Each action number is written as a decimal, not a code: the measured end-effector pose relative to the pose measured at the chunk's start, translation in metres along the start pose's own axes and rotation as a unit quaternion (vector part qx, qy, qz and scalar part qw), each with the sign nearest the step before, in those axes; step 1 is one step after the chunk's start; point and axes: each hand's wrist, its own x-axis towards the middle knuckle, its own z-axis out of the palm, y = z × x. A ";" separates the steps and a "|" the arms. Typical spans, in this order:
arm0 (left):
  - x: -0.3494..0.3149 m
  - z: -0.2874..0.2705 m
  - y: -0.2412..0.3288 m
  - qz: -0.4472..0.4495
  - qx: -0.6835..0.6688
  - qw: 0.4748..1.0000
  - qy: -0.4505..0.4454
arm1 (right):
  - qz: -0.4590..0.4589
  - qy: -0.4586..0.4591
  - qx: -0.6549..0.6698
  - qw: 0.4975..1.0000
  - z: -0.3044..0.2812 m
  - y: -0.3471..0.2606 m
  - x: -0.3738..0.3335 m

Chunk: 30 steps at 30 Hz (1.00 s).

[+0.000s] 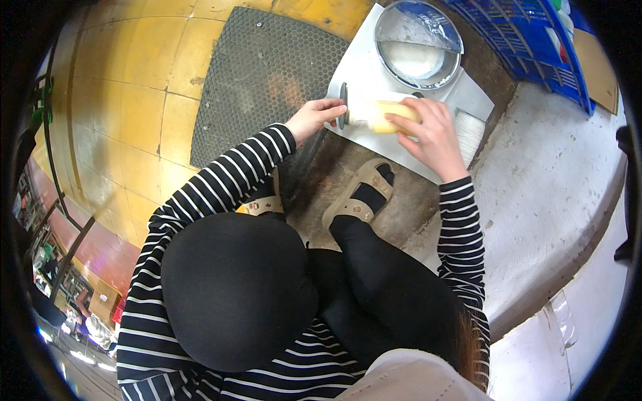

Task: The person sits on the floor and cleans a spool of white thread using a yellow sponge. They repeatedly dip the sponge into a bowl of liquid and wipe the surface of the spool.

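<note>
From my remote post, I have the left hand (313, 118) pinching a dark disc (343, 107); apart from it, the right hand (433, 131) grips a yellow block (382, 119) over the white board (359, 55), near the bucket (406, 25).

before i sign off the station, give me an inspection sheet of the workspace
Surface: white surface, with a round container of white material on it
Job's things: pale yellow object; dark disc seen nearly edge-on
Clutter: white ribbed item near the right hand, kind unclear
Hands: right grips the pale yellow object; left hand has fingertips at the disc, grip unclear
Cables: nothing seen
Surroundings: dark honeycomb mat, yellow tiled floor, blue crate
</note>
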 end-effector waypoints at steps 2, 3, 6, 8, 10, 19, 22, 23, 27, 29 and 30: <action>-0.002 0.000 -0.001 -0.006 -0.004 1.000 -0.003 | 0.027 -0.003 -0.032 0.999 -0.014 0.015 -0.011; -0.001 -0.001 -0.001 -0.009 -0.008 1.000 -0.005 | 0.044 0.007 -0.028 0.999 -0.017 0.023 -0.015; 0.003 -0.005 0.001 -0.023 -0.030 0.999 -0.034 | 0.121 0.066 -0.021 0.990 -0.020 0.045 -0.017; 0.011 -0.007 0.005 -0.040 -0.028 0.998 -0.040 | 0.167 0.113 -0.028 0.979 -0.009 0.063 0.002; 0.015 -0.004 0.007 -0.067 -0.060 0.995 -0.046 | 0.187 0.118 -0.061 0.973 0.002 0.079 0.017; 0.025 0.013 0.014 -0.100 -0.075 0.992 -0.010 | 0.149 0.062 -0.153 0.975 0.043 0.110 0.045; 0.029 0.015 0.012 -0.046 -0.051 0.997 -0.031 | 0.136 0.057 -0.163 0.976 0.041 0.111 0.043; 0.031 0.015 0.012 -0.042 -0.038 0.998 -0.028 | 0.126 0.055 -0.167 0.976 0.041 0.112 0.042; 0.045 0.004 0.016 -0.026 0.020 0.999 -0.024 | 0.104 0.061 -0.163 0.979 0.043 0.114 0.042; 0.048 -0.002 0.018 -0.031 0.042 0.998 -0.040 | 0.106 0.065 -0.155 0.980 0.047 0.116 0.043; 0.048 -0.005 0.019 -0.037 0.048 0.997 -0.051 | 0.107 0.067 -0.152 0.980 0.050 0.118 0.043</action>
